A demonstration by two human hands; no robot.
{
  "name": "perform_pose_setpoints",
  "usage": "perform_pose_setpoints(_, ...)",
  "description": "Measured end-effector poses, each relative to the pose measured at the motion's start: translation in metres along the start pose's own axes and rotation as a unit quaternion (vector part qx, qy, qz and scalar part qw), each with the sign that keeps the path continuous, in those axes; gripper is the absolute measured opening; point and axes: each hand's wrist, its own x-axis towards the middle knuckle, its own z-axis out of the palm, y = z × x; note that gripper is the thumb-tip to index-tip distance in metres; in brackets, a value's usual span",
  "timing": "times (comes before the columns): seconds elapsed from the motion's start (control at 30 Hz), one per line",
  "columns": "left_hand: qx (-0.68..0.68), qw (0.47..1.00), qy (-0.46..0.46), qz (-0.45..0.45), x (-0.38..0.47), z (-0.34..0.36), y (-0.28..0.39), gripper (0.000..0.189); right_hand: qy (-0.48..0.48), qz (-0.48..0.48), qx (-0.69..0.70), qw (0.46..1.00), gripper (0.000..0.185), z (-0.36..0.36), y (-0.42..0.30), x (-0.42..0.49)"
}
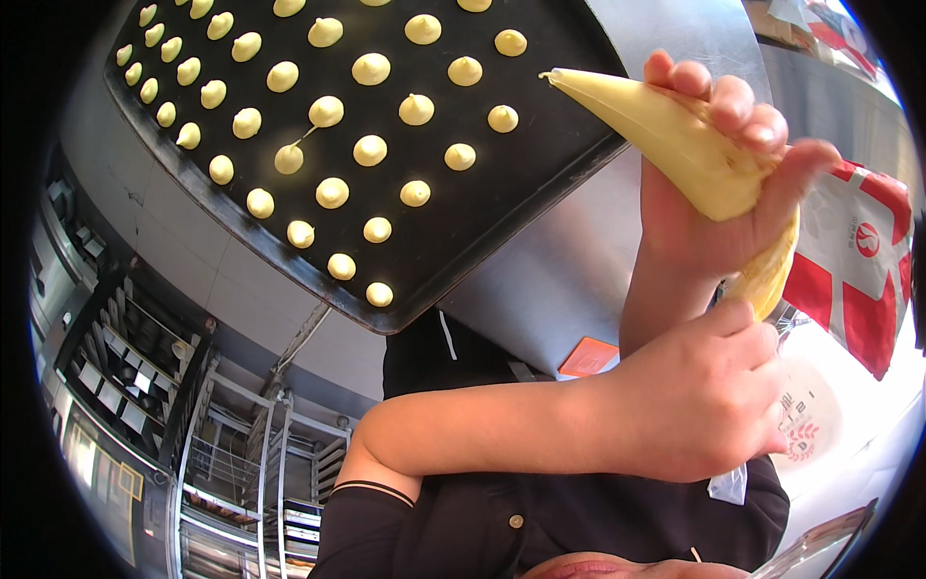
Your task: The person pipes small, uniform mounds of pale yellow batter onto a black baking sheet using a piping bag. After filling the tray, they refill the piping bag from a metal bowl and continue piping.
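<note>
A clear piping bag (651, 134) full of pale yellow batter lies across my right hand (723, 166). Its fingers curl over the bag, and the thumb is blurred. The tip points left, with a bit of batter at its end, above a dark baking tray (499, 217). My left hand (731, 391) reaches across my body and grips the bag's narrow rear part (770, 282). A clear plastic end (729, 485) hangs below that fist. Rows of round batter mounds (370, 150) cover much of the tray, many with small peaks. A thin strand joins two of them.
Under the tray is a metal worktop (521, 289) with an orange flat piece (589, 356). To the right are a red-and-white bag (854, 268), whisk wires (790, 322) and a printed white container (810, 412). Metal racks (239, 449) stand at lower left.
</note>
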Motion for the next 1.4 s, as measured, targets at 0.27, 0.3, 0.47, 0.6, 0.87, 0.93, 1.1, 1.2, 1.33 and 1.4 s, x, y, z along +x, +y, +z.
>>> perform_pose_setpoints(0.27, 0.059, 0.997, -0.006, -0.047, 0.003, -0.006, -0.031, 0.031, 0.138, 0.028, -0.187, 0.972, 0.068, -0.025, 0.036, -0.005)
perform_pose_setpoints(0.3, 0.062, 0.997, -0.008, -0.049, 0.004, -0.007, -0.033, 0.032, 0.151, 0.026, -0.201, 0.968, 0.068, -0.027, 0.04, -0.005)
perform_pose_setpoints(0.47, 0.062, 0.996, -0.018, -0.062, 0.004, -0.008, -0.035, 0.033, 0.163, 0.034, -0.213, 0.963, 0.068, -0.027, 0.043, -0.007)
perform_pose_setpoints(0.6, 0.06, 0.996, -0.016, -0.063, 0.004, -0.006, -0.035, 0.034, 0.17, 0.036, -0.212, 0.962, 0.068, -0.026, 0.041, -0.007)
perform_pose_setpoints(0.87, 0.06, 0.996, -0.005, -0.059, 0.005, -0.004, -0.034, 0.034, 0.173, 0.033, -0.216, 0.961, 0.068, -0.024, 0.04, -0.006)
perform_pose_setpoints(0.93, 0.061, 0.996, -0.004, -0.059, 0.005, -0.004, -0.034, 0.034, 0.172, 0.035, -0.216, 0.961, 0.067, -0.024, 0.04, -0.005)
perform_pose_setpoints(1.1, 0.056, 0.997, -0.01, -0.057, 0.005, -0.006, -0.034, 0.034, 0.136, 0.027, -0.184, 0.973, 0.068, -0.035, 0.04, -0.007)
perform_pose_setpoints(1.2, 0.036, 0.997, -0.012, -0.06, 0.004, -0.004, -0.031, 0.033, 0.169, 0.02, -0.127, 0.977, 0.067, -0.025, 0.036, -0.01)
perform_pose_setpoints(1.33, -0.006, 1.0, 0.015, -0.027, 0.002, 0.006, -0.024, 0.032, 0.171, 0.037, 0.088, 0.981, 0.083, -0.009, 0.018, -0.01)
perform_pose_setpoints(1.4, -0.043, 0.999, 0.025, -0.013, 0.001, 0.011, -0.011, 0.033, 0.183, 0.033, 0.135, 0.973, 0.087, 0.018, -0.001, -0.007)
